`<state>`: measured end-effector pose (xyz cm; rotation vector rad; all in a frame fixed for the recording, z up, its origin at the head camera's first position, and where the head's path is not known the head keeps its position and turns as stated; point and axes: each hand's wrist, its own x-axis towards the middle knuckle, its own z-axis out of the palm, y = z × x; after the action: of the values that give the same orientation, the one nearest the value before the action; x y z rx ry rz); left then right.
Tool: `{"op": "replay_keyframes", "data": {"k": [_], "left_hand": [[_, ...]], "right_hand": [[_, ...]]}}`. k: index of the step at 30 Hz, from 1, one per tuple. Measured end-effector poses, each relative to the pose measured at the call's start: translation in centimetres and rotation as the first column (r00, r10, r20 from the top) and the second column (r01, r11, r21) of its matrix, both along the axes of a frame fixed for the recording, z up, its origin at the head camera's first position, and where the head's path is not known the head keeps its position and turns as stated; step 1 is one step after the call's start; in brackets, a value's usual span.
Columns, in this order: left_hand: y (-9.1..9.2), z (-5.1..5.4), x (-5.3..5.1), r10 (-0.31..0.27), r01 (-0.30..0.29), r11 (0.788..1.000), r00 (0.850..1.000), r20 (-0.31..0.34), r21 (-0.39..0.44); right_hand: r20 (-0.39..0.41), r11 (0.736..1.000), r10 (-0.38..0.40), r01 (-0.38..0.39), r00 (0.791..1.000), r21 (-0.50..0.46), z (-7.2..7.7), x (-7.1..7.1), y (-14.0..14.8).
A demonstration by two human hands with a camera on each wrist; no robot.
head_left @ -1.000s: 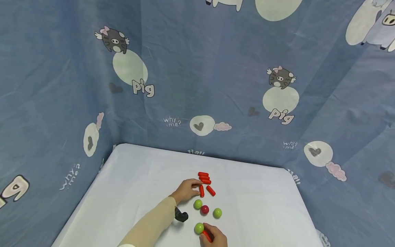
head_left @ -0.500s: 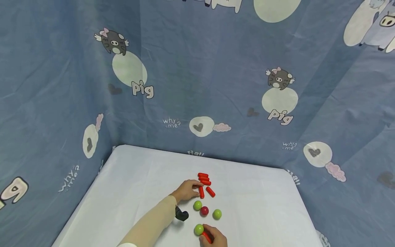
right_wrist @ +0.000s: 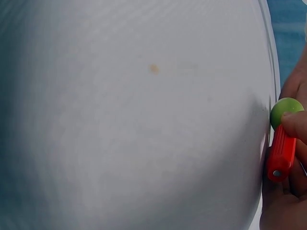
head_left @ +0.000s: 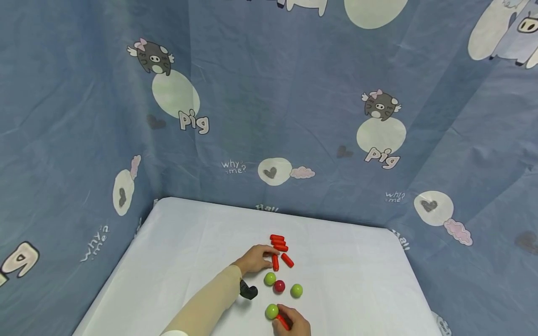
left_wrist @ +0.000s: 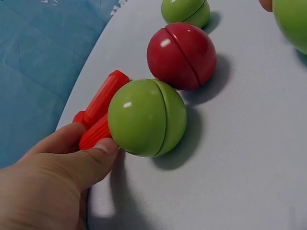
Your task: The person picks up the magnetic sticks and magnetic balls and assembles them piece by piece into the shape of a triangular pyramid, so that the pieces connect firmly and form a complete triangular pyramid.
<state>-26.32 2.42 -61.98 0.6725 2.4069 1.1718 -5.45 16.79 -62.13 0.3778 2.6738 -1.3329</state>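
Observation:
My left hand [head_left: 253, 259] pinches a short red stick [head_left: 275, 263] between thumb and fingers on the white table. In the left wrist view the thumb presses on the grooved red stick [left_wrist: 97, 132], right behind a seamed green ball [left_wrist: 144, 117]. A dark red ball [head_left: 279, 286] lies close to that green ball, and another green ball [head_left: 296, 290] sits to its right. Near the front, my right hand [head_left: 297, 323] grips a second red stick [head_left: 283, 322], whose far end meets a green ball [head_left: 272, 311]. A small metal dot shows on this stick's near end [right_wrist: 277, 173].
Beyond my left hand lie several more red sticks [head_left: 278, 242], three nearly parallel and one slanted [head_left: 287, 260]. A black device [head_left: 248, 291] hangs at my left wrist. The white table [head_left: 357, 280] ends at a blue patterned curtain [head_left: 273, 116].

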Motion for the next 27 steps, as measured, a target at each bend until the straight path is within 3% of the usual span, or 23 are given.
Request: {"op": "replay_keyframes", "data": {"k": [5,15,27], "left_hand": [[-0.1,0.0,-0.1,-0.027,0.027,1.0,0.999,-0.017,-0.015],[-0.5,0.0,-0.1,-0.052,0.052,0.998,0.999,-0.009,-0.019],[-2.1,-1.2,-0.2,0.002,-0.014,0.986,0.998,0.069,0.166]], "right_hand": [[-0.022,1.0,0.012,-0.012,1.0,-0.02,-0.2,0.1,0.2],[0.051,0.999,-0.011,0.013,0.999,-0.044,-0.1,-0.1,0.1],[0.038,1.0,-0.005,0.006,0.999,-0.02,-0.3,-0.2,0.0]]}}
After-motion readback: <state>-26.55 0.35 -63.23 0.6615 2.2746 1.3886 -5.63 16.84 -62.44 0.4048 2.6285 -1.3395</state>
